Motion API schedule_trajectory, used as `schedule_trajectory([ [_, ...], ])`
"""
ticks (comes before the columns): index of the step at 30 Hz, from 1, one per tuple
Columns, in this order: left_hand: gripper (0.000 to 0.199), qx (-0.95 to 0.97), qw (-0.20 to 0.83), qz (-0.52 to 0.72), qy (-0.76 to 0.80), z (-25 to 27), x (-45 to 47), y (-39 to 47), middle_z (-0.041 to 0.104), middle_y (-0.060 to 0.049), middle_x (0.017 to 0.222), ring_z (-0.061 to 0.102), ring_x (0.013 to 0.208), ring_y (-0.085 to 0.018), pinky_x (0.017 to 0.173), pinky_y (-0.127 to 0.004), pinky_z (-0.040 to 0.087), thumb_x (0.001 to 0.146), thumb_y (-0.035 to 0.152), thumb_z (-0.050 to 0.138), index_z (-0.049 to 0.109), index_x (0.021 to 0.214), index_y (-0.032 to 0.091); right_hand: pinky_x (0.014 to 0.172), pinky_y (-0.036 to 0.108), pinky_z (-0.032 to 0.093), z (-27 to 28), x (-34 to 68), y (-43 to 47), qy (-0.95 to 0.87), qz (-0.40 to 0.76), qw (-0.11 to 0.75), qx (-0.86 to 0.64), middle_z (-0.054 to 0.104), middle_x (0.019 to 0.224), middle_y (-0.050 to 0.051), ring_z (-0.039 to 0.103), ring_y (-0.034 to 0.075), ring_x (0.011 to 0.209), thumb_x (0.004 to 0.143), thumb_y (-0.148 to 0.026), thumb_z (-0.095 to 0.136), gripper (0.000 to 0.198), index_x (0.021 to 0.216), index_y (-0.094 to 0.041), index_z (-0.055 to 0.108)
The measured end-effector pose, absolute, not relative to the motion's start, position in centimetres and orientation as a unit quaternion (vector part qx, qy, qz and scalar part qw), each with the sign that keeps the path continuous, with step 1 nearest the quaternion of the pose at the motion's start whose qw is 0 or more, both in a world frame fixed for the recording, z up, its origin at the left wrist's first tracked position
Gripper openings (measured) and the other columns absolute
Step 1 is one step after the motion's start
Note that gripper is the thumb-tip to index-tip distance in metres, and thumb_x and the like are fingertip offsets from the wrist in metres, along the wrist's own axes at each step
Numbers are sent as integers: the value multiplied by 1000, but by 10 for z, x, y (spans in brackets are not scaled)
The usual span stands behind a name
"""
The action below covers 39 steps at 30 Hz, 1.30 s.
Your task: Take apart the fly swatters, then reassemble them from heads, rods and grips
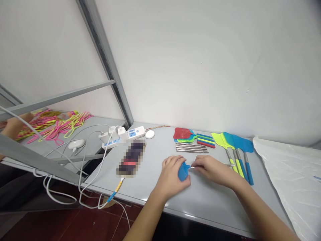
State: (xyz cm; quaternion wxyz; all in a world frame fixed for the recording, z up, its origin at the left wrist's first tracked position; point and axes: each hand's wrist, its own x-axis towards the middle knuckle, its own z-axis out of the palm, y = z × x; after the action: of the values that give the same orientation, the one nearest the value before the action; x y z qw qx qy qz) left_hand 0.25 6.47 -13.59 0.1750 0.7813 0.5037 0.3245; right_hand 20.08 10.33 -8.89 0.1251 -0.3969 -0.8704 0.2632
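My left hand point(173, 176) is closed round a blue fly swatter head point(184, 172), its narrow neck facing right. In my right hand point(208, 168) a thin metal rod point(192, 167) is pinched, its tip at the swatter neck; whether it sits inside cannot be made out. The rod's other end shows beyond the wrist. Behind my hands several metal rods point(191, 148) lie side by side. Farther back is a stack of swatter heads, a red one point(183, 133) on top, beside coloured handle grips point(205, 141). Whole fly swatters point(242, 144) with yellow-green and blue heads lie to the right.
A blurred phone point(131, 159) with a cable lies left of my hands, near a power strip point(135, 133) and a white round object point(149, 134). White plastic sheeting point(288, 174) covers the right end. Beyond a metal frame, another person's hand point(17, 125) is near pink-yellow cords point(62, 125).
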Motion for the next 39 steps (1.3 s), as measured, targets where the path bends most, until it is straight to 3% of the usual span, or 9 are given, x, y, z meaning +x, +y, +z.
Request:
schedule_trajectory([
  [10,51,793,167,313,496,-136,3,65,54,-5,125,45,117,-27,106,-45,30,69,25,62,54,119,26,73,29,44,-87,204,112,-876,264,127,-384,70,89,3,62,19,82,89,-25,47,25,95,-24,72],
  [16,49,799,180,299,489,-135,6,65,55,-5,122,46,115,-27,104,-43,31,67,24,63,55,116,26,67,28,41,-93,198,113,-894,222,85,-379,68,78,3,60,18,73,87,-20,46,25,83,-23,71],
  [22,52,781,210,310,499,-138,5,67,55,-5,121,47,115,-26,101,-43,34,70,20,60,49,120,27,65,26,41,-109,193,116,-858,283,106,-415,67,79,1,60,16,71,80,-16,54,27,104,-22,64],
  [26,43,770,199,322,514,-145,2,71,56,-5,120,49,112,-23,102,-43,34,77,16,52,49,119,25,74,28,44,-121,196,113,-850,271,136,-430,65,91,2,59,17,83,79,-17,58,28,107,-22,62],
  [31,26,769,153,298,544,-146,-3,75,63,-2,109,53,106,-21,110,-51,18,81,12,45,58,100,25,88,31,43,-129,204,106,-862,260,168,-402,59,104,5,56,17,98,85,-13,52,23,104,-22,61],
  [35,20,762,105,298,565,-144,-7,77,64,-1,108,53,105,-21,110,-52,18,85,15,44,61,92,25,85,31,44,-132,210,104,-863,231,171,-415,58,101,4,56,17,95,89,-15,47,19,100,-23,61],
  [39,24,802,86,262,530,-141,-6,74,57,-4,125,45,118,-25,109,-51,24,86,31,52,59,108,26,80,32,43,-140,212,105,-875,173,161,-422,57,94,4,54,18,90,92,-19,47,13,93,-21,60],
])
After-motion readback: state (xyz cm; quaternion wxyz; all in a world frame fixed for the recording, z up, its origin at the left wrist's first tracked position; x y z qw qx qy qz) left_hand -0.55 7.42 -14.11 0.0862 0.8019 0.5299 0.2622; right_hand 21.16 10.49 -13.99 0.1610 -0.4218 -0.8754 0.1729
